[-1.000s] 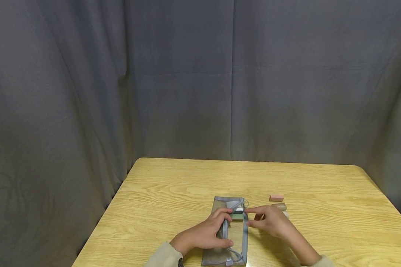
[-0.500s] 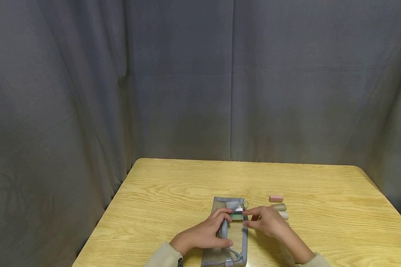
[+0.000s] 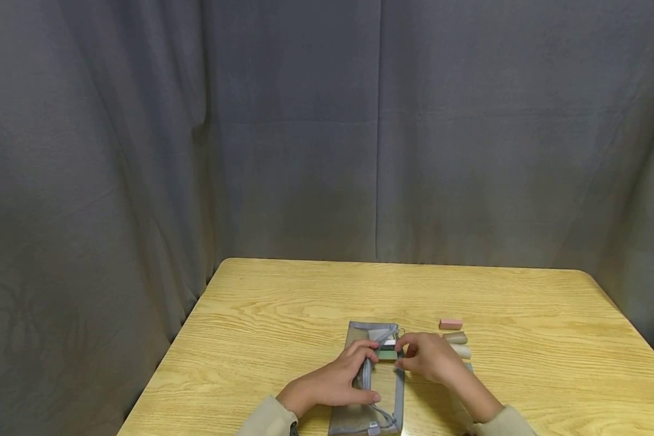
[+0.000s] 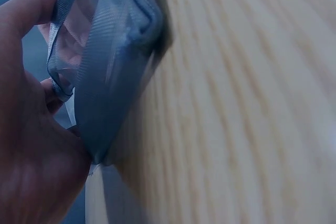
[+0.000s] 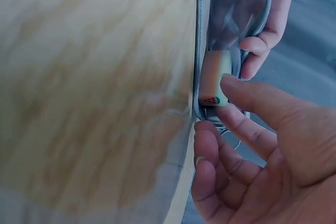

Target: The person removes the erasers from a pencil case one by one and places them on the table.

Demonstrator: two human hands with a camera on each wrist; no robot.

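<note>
A grey-trimmed see-through zip pouch (image 3: pixel 384 384) lies unzipped on the table. My left hand (image 3: pixel 340 375) grips its zippered edge and holds the mouth apart, as the left wrist view shows with the mesh (image 4: pixel 113 72). Within the pouch sit a green block (image 3: pixel 387 355) and a white-and-dark block (image 3: pixel 387 344). At the pouch's right edge is my right hand (image 3: pixel 430 358). In the right wrist view, its thumb and forefinger extend to a cream-and-orange eraser (image 5: pixel 215 77) with a small melon-like print, inside the pouch mouth; its other fingers curl loosely. No clear pinch shows.
Right of the pouch, a pink block (image 3: pixel 450 324), an olive-brown piece (image 3: pixel 455 338) and a white piece (image 3: pixel 461 351) lie in a row. A bluish piece (image 3: pixel 469 367) is mostly hidden by the right forearm. Grey curtains (image 3: pixel 294 133) hang behind the wooden table (image 3: pixel 283 315).
My right hand has shifted slightly left to the pouch's edge, uncovering more of the white piece and the bluish one. The left hand and pouch look nearly unmoved.
</note>
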